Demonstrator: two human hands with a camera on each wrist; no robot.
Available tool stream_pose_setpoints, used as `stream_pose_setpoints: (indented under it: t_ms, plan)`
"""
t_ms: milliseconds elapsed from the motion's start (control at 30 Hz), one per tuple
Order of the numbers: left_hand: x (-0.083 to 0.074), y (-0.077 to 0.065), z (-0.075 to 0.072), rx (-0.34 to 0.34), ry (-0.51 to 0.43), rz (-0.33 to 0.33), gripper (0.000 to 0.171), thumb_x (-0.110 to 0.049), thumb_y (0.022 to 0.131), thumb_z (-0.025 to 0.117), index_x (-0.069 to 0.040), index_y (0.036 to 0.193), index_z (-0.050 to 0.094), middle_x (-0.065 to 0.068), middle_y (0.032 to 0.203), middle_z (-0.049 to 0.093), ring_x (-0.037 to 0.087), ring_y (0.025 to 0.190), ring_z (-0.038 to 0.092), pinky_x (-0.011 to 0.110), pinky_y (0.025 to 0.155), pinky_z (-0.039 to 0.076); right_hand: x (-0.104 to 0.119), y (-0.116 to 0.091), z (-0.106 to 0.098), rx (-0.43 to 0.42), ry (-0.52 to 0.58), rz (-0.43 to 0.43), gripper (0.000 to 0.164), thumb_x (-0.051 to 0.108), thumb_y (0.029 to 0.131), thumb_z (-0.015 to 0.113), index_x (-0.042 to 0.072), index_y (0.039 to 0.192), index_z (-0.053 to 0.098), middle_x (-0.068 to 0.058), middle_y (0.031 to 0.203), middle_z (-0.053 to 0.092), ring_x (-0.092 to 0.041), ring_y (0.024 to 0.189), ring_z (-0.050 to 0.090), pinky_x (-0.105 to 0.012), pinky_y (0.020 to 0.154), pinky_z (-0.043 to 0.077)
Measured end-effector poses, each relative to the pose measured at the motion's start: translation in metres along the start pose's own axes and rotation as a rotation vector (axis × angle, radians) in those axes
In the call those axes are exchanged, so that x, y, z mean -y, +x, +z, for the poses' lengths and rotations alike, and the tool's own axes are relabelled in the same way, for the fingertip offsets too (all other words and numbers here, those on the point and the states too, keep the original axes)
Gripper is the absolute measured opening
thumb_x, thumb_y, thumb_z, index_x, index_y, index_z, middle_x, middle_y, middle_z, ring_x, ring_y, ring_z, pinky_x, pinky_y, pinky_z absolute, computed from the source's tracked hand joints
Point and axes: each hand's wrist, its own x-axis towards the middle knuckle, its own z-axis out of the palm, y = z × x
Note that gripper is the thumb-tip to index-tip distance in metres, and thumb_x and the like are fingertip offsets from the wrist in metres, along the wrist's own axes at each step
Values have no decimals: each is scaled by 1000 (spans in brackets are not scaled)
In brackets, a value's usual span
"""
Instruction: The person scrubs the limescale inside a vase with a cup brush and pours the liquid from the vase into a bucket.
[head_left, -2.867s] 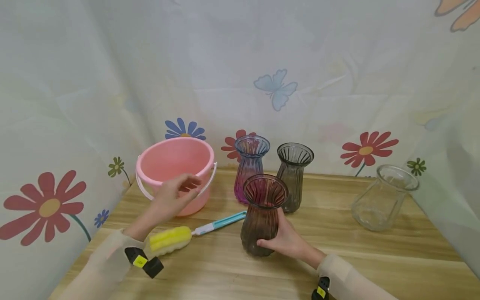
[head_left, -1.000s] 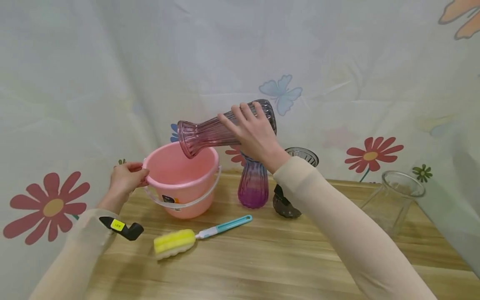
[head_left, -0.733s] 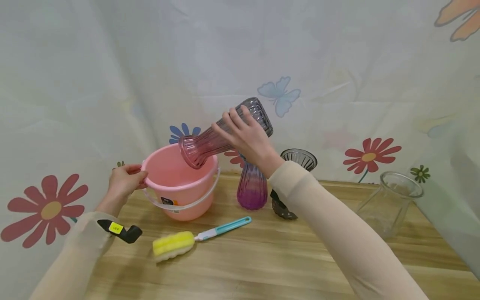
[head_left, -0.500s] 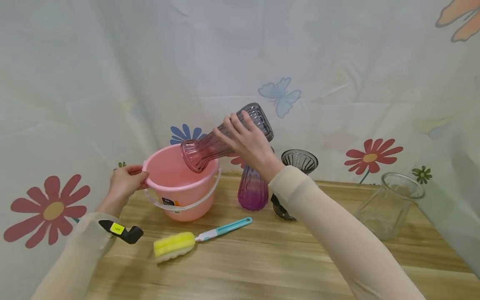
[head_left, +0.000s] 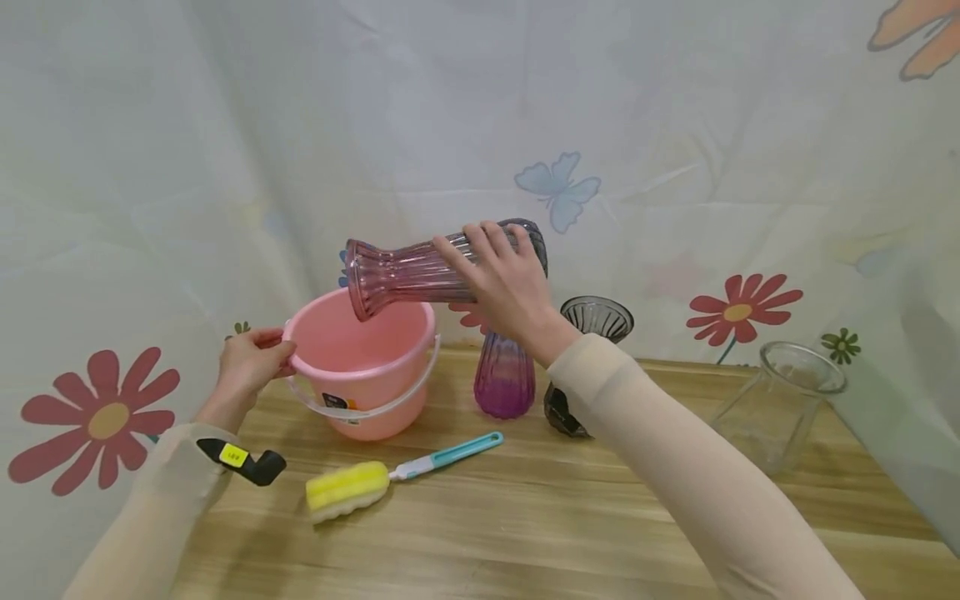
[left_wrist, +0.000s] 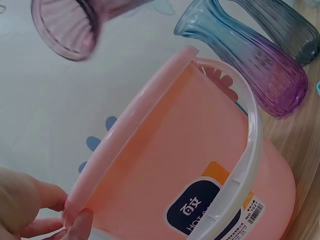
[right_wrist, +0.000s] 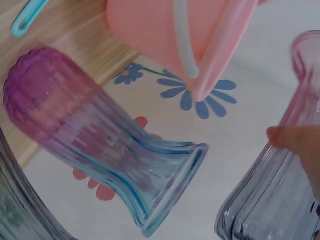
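Note:
My right hand (head_left: 510, 283) grips a ribbed glass vase (head_left: 408, 271), pinkish at the neck and grey toward the base. The vase lies nearly level in the air, its flared mouth over the pink bucket (head_left: 382, 371). My left hand (head_left: 251, 362) pinches the bucket's left rim between thumb and fingers, which the left wrist view (left_wrist: 47, 210) shows close up. The bucket stands upright on the table, its white handle (head_left: 390, 404) hanging down in front. Below my right hand stands a blue-to-purple vase (head_left: 505, 379), its top hidden behind that hand in the head view.
A grey ribbed vase (head_left: 596, 317) stands behind my right sleeve, partly covered. Farther right is a clear glass vase (head_left: 780, 408). A sponge brush (head_left: 348, 490) with a yellow head and teal handle lies before the bucket. A patterned cloth (head_left: 637, 125) hangs behind the wooden table (head_left: 487, 533).
My right hand has lifted the vase from the table to the bucket, dipped its mouth down, then raised it to nearly level. My left hand has taken hold of the bucket's rim.

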Motion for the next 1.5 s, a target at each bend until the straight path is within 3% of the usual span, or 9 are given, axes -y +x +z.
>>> stream_pose_setpoints:
  t_ms: [267, 400, 500, 633, 800, 900, 1000, 1200, 1500]
  plan:
    - [-6, -2, -2, -73, 111, 40, 55, -28, 91, 50, -1, 137, 39, 24, 133, 44, 33, 111, 53, 37, 86, 50, 2, 1, -13, -89, 299, 223, 92, 54, 60, 76, 24, 136, 35, -11, 124, 48, -29, 112, 45, -47, 88, 35]
    - [-18, -8, 2, -184, 164, 176, 53, -33, 89, 52, -7, 135, 44, 20, 135, 43, 38, 121, 44, 51, 95, 40, 5, -2, -21, -70, 449, 341, 95, 54, 58, 77, 23, 137, 33, -10, 122, 50, -28, 109, 47, -45, 84, 36]
    - [-32, -17, 13, -209, 157, 368, 50, -33, 89, 56, -8, 131, 48, 18, 131, 47, 37, 119, 46, 51, 95, 40, 9, -5, -25, -35, 566, 429, 98, 55, 58, 76, 21, 139, 33, -9, 121, 52, -26, 108, 48, -43, 83, 39]
    - [-50, -33, 34, -72, 86, 632, 51, -28, 86, 62, -9, 132, 47, 13, 130, 50, 32, 118, 49, 47, 95, 43, 17, -13, -27, -6, 744, 519, 97, 53, 60, 77, 18, 140, 33, -7, 122, 53, -21, 109, 49, -40, 87, 41]
    - [-67, -53, 60, 222, -48, 806, 65, -12, 83, 67, -15, 140, 35, 7, 141, 42, 27, 126, 43, 43, 101, 38, 32, -29, -29, 71, 1004, 608, 95, 50, 66, 75, 20, 143, 27, -4, 132, 47, -17, 115, 48, -39, 92, 42]
    - [-71, -61, 74, 361, -98, 827, 77, -12, 81, 69, -21, 144, 26, 5, 145, 35, 26, 131, 38, 45, 103, 35, 42, -43, -29, 137, 1152, 664, 94, 48, 69, 74, 25, 144, 22, -2, 136, 44, -17, 118, 49, -41, 93, 43]
    - [-71, -67, 86, 455, -114, 780, 85, -22, 79, 72, -29, 145, 19, 4, 147, 32, 26, 132, 36, 46, 103, 34, 49, -58, -28, 180, 1276, 701, 91, 42, 72, 74, 27, 144, 20, -2, 135, 44, -19, 117, 50, -43, 92, 44]
    - [-60, -74, 108, 622, -165, 719, 89, -22, 77, 73, -26, 146, 17, 9, 144, 35, 29, 127, 42, 45, 99, 39, 61, -87, -22, 250, 1429, 721, 89, 31, 75, 74, 29, 143, 18, 0, 138, 38, -19, 121, 46, -44, 94, 43]
    - [-29, -81, 140, 623, -160, 739, 88, -18, 71, 78, -26, 142, 26, 5, 136, 45, 23, 121, 49, 40, 95, 43, 70, -128, -11, 358, 1361, 702, 91, 28, 71, 78, 26, 142, 21, -4, 135, 42, -21, 118, 50, -42, 91, 45]
